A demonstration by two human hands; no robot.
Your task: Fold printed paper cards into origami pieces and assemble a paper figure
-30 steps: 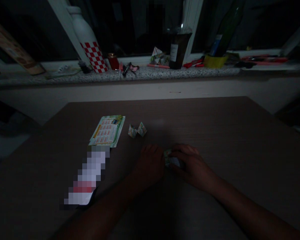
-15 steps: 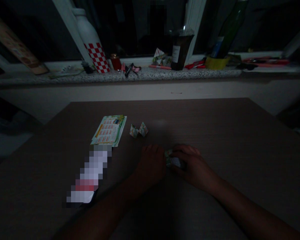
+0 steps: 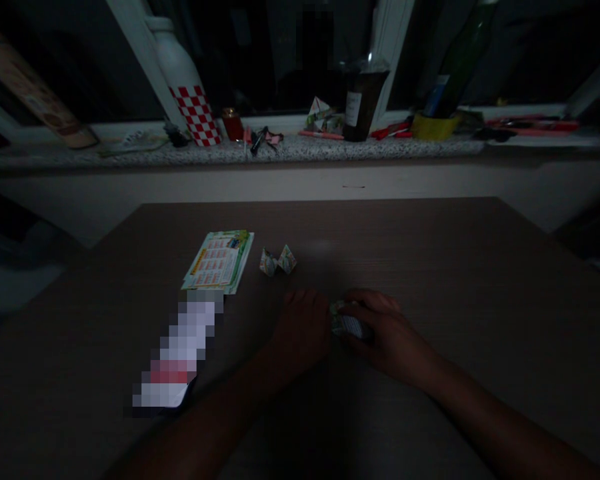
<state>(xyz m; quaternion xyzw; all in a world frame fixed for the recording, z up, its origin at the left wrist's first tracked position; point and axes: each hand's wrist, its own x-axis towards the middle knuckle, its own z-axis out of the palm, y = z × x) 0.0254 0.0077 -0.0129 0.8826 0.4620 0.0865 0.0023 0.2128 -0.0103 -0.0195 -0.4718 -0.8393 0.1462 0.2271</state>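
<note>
A small folded piece of printed paper (image 3: 351,325), green with lines of text, lies between my two hands low over the table. My right hand (image 3: 385,327) closes on it from the right, fingers over its top and right side. At its left edge is my left hand (image 3: 303,327), fingers curled and pressed against the paper; its fingertips are mostly hidden in shadow. Just beyond the left hand stands a small paper origami piece (image 3: 279,261) with two pointed parts. Left of that is a stack of printed calendar sheets (image 3: 217,263).
A phone (image 3: 177,357) with a blurred-out screen lies left of my left forearm. Along the granite windowsill (image 3: 300,148) stand a checkered white bottle (image 3: 193,100), a dark plastic cup (image 3: 363,100), a green bottle (image 3: 463,60) and a yellow tape roll (image 3: 434,127). The light is dim.
Hardly anything differs. My right thumb and fingers have shifted slightly on the folded paper; my left hand stays in place.
</note>
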